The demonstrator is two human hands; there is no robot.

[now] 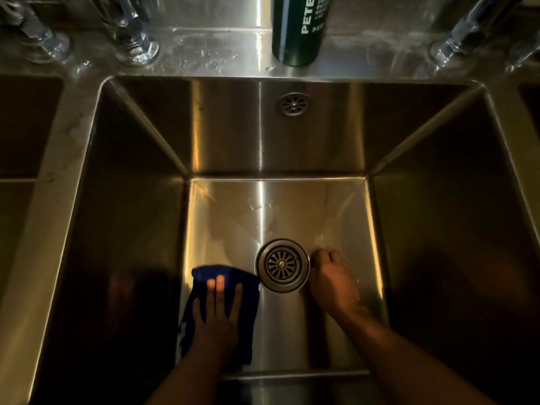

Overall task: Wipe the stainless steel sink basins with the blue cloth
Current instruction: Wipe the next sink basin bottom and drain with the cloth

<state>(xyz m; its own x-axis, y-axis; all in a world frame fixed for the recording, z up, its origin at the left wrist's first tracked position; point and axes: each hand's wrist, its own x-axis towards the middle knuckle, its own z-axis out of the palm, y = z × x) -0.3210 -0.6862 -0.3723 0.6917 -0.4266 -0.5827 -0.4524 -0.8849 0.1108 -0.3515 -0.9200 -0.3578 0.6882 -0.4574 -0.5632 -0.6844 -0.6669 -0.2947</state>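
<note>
I look down into a deep stainless steel sink basin [280, 206]. The blue cloth [204, 276] lies flat on the basin floor at the near left corner. My left hand [217, 308] presses on it with straight, spread fingers. My right hand [331, 279] rests on the basin floor just right of the round drain strainer [282, 264], its fingers curled into a fist with nothing visible in it.
A dark green bottle [299, 27] stands on the back ledge above the overflow grille [293, 104]. Faucet bases [136, 45] rise at the back left and back right [450, 48]. Neighbouring basins [26, 127] lie at either side.
</note>
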